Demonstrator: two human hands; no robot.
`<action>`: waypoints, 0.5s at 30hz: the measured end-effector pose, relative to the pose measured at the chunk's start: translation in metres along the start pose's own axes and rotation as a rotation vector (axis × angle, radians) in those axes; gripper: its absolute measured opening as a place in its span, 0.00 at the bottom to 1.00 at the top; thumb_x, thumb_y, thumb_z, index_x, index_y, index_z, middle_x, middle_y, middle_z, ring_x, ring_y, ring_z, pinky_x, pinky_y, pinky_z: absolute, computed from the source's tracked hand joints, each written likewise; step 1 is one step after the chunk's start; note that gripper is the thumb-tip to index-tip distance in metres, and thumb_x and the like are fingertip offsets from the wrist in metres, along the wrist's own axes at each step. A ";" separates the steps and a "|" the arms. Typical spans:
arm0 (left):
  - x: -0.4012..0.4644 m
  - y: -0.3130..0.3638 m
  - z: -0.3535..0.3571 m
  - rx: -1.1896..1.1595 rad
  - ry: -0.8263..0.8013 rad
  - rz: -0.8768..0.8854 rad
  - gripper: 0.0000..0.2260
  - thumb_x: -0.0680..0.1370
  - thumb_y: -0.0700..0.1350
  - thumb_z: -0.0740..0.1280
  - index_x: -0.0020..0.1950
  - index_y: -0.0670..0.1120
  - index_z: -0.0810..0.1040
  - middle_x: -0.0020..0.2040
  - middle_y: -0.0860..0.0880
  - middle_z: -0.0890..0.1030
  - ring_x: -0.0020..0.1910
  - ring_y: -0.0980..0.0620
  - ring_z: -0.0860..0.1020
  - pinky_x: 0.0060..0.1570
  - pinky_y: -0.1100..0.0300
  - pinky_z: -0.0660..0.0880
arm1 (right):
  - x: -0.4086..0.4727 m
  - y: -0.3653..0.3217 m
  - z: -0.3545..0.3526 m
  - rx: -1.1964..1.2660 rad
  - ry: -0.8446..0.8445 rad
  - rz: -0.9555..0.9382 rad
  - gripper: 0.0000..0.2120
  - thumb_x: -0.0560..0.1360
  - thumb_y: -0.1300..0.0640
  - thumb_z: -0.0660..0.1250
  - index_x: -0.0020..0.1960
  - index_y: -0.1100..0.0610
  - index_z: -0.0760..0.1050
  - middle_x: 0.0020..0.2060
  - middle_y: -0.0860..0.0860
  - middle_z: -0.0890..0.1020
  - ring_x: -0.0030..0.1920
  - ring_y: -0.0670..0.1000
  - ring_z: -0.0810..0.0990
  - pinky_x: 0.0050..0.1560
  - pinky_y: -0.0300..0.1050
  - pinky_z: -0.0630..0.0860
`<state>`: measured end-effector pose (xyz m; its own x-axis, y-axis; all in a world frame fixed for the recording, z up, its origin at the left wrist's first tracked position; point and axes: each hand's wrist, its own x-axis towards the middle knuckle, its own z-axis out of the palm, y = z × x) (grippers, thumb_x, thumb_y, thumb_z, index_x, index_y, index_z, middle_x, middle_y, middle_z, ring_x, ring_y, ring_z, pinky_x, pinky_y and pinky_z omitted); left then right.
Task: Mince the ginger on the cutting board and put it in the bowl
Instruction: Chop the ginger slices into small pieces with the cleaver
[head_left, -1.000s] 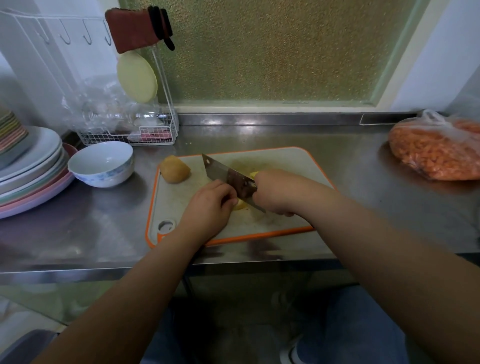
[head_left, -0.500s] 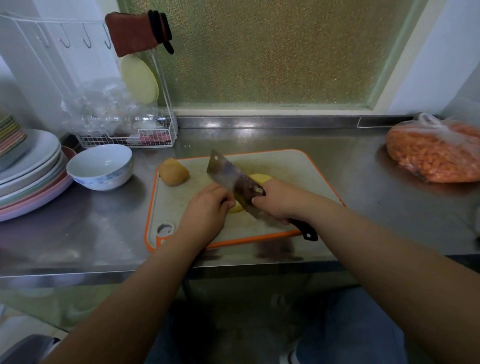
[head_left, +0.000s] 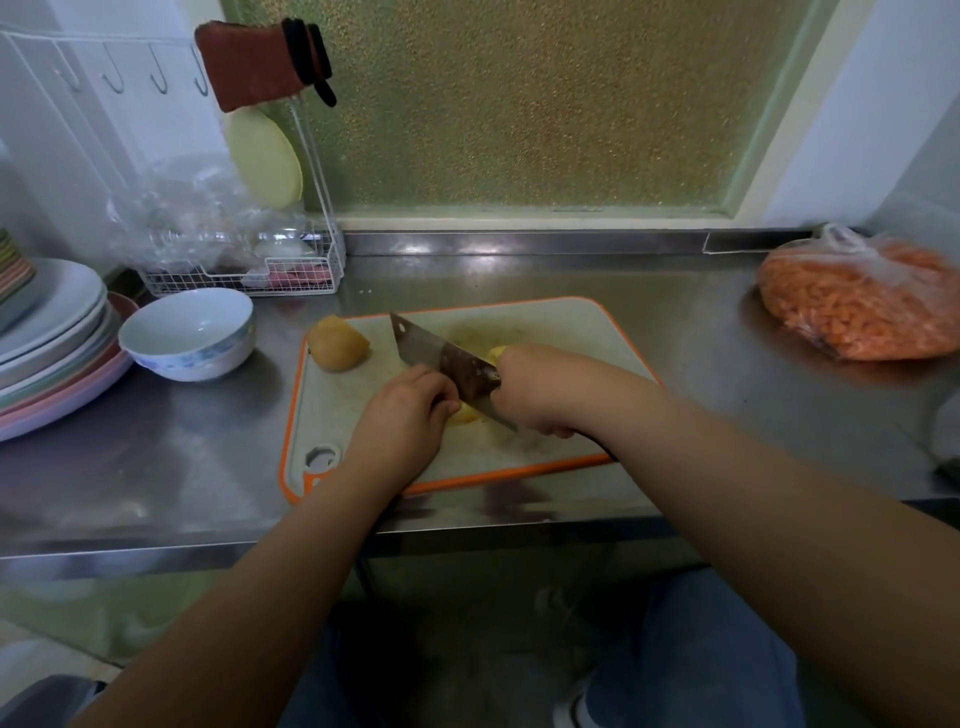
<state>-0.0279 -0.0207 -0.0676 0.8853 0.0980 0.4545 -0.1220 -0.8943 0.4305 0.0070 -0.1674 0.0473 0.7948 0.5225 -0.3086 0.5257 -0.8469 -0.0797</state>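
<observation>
Ginger mincing on steel counter (head_left: 519, 280), left to right.

Stacked plates (head_left: 47, 332); white bowl (head_left: 189, 332) left of cutting board (head_left: 582, 332); uncut ginger chunk (head_left: 337, 344) at board's far-left corner; left hand (head_left: 402, 421), fingers curled, pinning yellow ginger piece (head_left: 466, 414); cleaver (head_left: 441, 358) down beside it; right hand (head_left: 540, 387) clenched round handle; bagged orange pieces (head_left: 862, 304).

Glossy steel counter (head_left: 675, 322), matt plastic cutting board (head_left: 545, 327).

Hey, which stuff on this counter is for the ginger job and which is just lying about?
In use: cleaver in right hand, ginger under left hand, cutting board, bowl.
Lying about: plate stack, wire rack, bag of orange pieces.
</observation>
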 end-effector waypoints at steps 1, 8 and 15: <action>0.000 0.000 0.000 -0.005 0.000 -0.005 0.01 0.75 0.40 0.69 0.43 0.45 0.79 0.42 0.49 0.77 0.42 0.50 0.74 0.39 0.62 0.62 | 0.002 -0.001 0.000 -0.016 -0.023 0.005 0.07 0.77 0.65 0.61 0.46 0.63 0.77 0.24 0.54 0.74 0.17 0.49 0.71 0.20 0.35 0.67; 0.000 0.000 -0.001 -0.007 -0.009 0.000 0.01 0.75 0.40 0.69 0.43 0.44 0.79 0.42 0.48 0.77 0.42 0.51 0.73 0.40 0.60 0.64 | 0.012 -0.004 0.012 0.013 -0.040 0.017 0.07 0.76 0.64 0.62 0.47 0.63 0.78 0.27 0.54 0.76 0.23 0.52 0.76 0.21 0.36 0.69; -0.002 0.003 -0.003 -0.022 -0.003 -0.004 0.06 0.74 0.38 0.69 0.40 0.47 0.76 0.41 0.49 0.77 0.42 0.50 0.74 0.40 0.60 0.64 | 0.012 0.008 0.023 0.257 0.037 0.025 0.13 0.80 0.57 0.58 0.56 0.64 0.76 0.39 0.58 0.77 0.39 0.58 0.77 0.34 0.43 0.71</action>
<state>-0.0312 -0.0217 -0.0646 0.8872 0.0999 0.4505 -0.1285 -0.8842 0.4491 0.0138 -0.1703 0.0208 0.8195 0.5006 -0.2791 0.4155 -0.8543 -0.3122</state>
